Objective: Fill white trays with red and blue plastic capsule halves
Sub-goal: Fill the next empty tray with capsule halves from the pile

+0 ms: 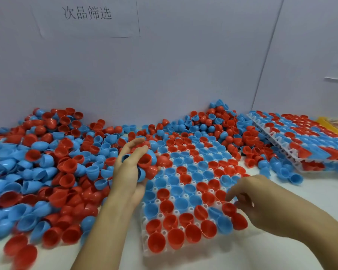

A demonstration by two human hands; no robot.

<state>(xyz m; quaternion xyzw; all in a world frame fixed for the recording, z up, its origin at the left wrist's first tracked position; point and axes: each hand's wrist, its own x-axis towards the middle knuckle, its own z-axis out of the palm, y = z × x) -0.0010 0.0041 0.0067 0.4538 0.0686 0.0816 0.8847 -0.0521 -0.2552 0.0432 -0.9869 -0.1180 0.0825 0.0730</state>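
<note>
Nearest the camera, on the white bench (242,256), lies a white tray (147,250) whose pockets hold red and blue halves, open side up, so each cup sits steady in its own hole; almost every pocket I can see looks taken, so I judge this tray close to full. Over its right edge hovers the right hand (248,193), fingers bent down with the tips together above a red half (229,208); the grip looks like a light pinch seating or straightening that piece, though blur hides whether the tips truly close on it. A little farther, at the tray's left edge, the left hand (132,168) is turned palm-in and curled round a handful (145,164) of red and blue halves, a ready stock kept just beside the pockets so the other hand need not reach to the pile each time. Left of it and beyond the tray spreads the loose pile (47,162), heaped against the wall, all within easy reach. Farther right, a filled tray (293,137) rests tilted on more trays, set aside out of the working space. Behind everything stands a pale wall with a paper sign (87,13); something yellow (332,125) shows at the far right edge, too cut off to name.
</note>
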